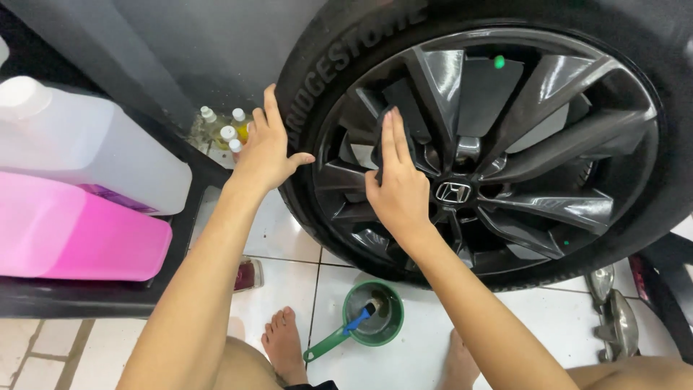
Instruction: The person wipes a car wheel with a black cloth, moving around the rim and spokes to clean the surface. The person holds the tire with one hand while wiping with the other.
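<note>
Head view: left hand [266, 148] lies flat, fingers spread, bracing on the tyre [307, 87]; right hand [397, 189] presses a dark sponge [399, 115] into the wheel spokes [548, 79], fingers straight

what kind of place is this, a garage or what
Most likely a car wash or detailing bay. A car wheel stands on a white tiled floor, big jugs of pink and clear liquid sit on a dark shelf, and a green scoop with a brush lies below the hands.
</note>
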